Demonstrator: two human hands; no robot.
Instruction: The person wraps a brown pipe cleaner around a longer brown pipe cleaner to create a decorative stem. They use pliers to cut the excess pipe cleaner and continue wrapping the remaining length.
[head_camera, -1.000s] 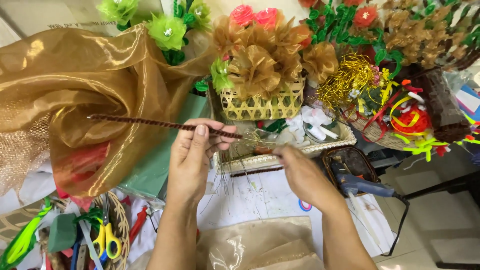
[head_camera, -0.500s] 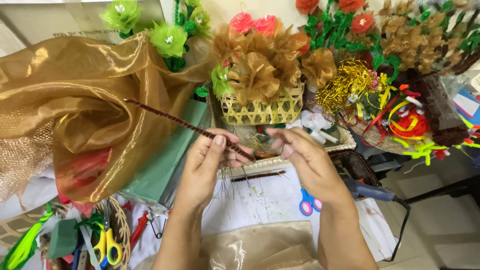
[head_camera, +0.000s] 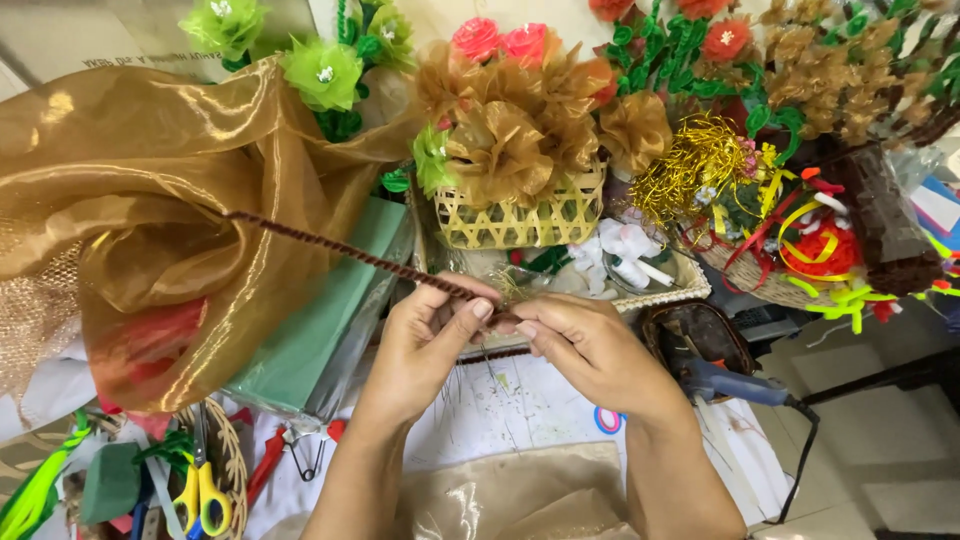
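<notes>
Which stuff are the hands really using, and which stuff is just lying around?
In use:
left hand
right hand
brown fuzzy wire, pinched by both hands

Just lying about:
yellow-handled scissors
glue gun
gold fabric
woven basket of gold fabric flowers
green foam block

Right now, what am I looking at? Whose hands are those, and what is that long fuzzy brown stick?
The picture comes from a camera worn on a person's head, looking down, so you see that person's own two bare hands. The left hand and the right hand meet in the middle, and their fingers pinch one end of a long brown fuzzy craft wire that slants up to the left. Around them is a crowded craft table: shiny gold fabric, a woven basket of gold fabric flowers, a green foam block, yellow-handled scissors and a blue glue gun.
</notes>
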